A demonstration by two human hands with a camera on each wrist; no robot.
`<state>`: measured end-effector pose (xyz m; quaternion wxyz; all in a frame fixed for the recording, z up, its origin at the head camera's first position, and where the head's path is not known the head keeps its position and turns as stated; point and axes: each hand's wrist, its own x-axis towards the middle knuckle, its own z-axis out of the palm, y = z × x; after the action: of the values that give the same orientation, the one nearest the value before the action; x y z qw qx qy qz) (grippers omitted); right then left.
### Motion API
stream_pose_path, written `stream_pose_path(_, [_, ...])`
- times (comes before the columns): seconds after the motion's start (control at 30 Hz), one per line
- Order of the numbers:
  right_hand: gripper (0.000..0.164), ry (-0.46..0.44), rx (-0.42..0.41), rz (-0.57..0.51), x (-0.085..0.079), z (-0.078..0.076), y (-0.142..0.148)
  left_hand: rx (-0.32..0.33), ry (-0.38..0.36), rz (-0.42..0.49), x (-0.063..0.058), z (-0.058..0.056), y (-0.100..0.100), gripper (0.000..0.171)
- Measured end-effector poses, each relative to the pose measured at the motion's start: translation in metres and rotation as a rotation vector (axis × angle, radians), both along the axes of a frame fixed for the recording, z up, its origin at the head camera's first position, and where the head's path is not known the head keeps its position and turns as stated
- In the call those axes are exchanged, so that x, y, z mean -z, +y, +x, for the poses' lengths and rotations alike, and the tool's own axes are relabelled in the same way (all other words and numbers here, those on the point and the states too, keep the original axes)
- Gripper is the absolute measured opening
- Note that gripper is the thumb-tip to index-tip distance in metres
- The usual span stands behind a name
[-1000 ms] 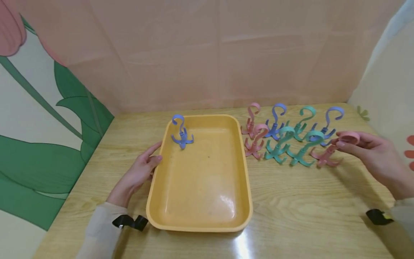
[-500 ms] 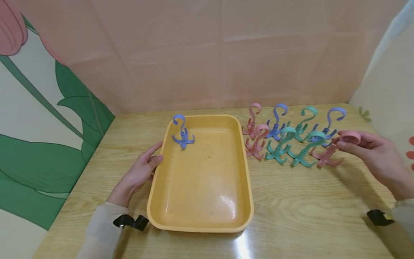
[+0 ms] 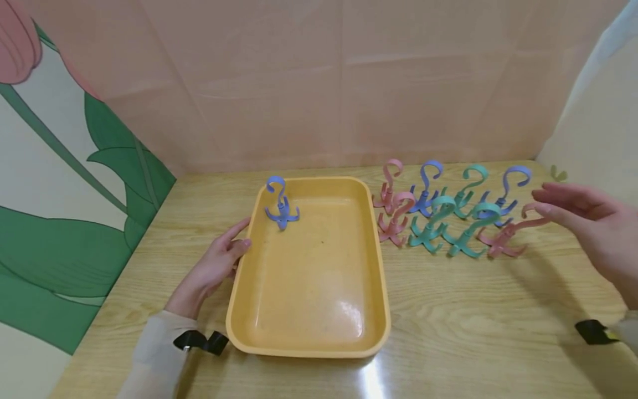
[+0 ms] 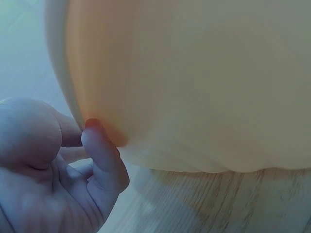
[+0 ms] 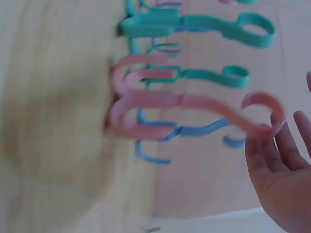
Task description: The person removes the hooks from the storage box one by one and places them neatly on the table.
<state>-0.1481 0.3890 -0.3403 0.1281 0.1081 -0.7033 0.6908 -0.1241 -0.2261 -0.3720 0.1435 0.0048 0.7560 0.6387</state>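
Note:
My left hand (image 3: 214,266) grips the left side of a yellow plastic tray (image 3: 309,353); in the left wrist view its thumb and fingers (image 4: 102,150) pinch the tray wall. Inside the tray, at its far left corner, a blue rotating hook hanger (image 3: 282,213) stands upright on its prongs. My right hand (image 3: 588,221) is at the far right with fingers parted. Its thumb lies by the curved top of a pink hook hanger (image 3: 503,242), which stands on the table. In the right wrist view the fingertips (image 5: 257,141) seem to touch that hook's curl (image 5: 265,99).
Left of the pink hanger, several more stand close together in two rows: green ones (image 3: 466,238), blue ones (image 3: 425,202) and pink ones (image 3: 392,230). The wooden table (image 3: 463,321) meets a pink cloth backdrop (image 3: 319,111); a flower-print panel (image 3: 60,249) is on the left.
The right hand has loosened from the pink hanger's curl and moved right, fingers spreading; the curl has turned. The left hand and the tray stay put.

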Motion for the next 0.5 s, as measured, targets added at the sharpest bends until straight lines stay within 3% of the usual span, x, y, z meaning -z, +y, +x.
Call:
stream_pose_path(0.23, [0.043, 0.062, 0.004, -0.085, -0.028, 0.005, -0.037, -0.003, 0.008, -0.011, -0.002, 0.001, -0.001, 0.056])
stream_pose_path(0.37, [0.042, 0.100, 0.015, -0.061, -0.040, 0.010, -0.061, -0.004, 0.005, -0.019, -0.002, 0.001, 0.000, 0.056])
stream_pose_path(0.5, [0.042, 0.089, -0.025, -0.024, -0.051, 0.013, -0.085, 0.004, 0.007, -0.025, -0.001, 0.001, 0.000, 0.057])
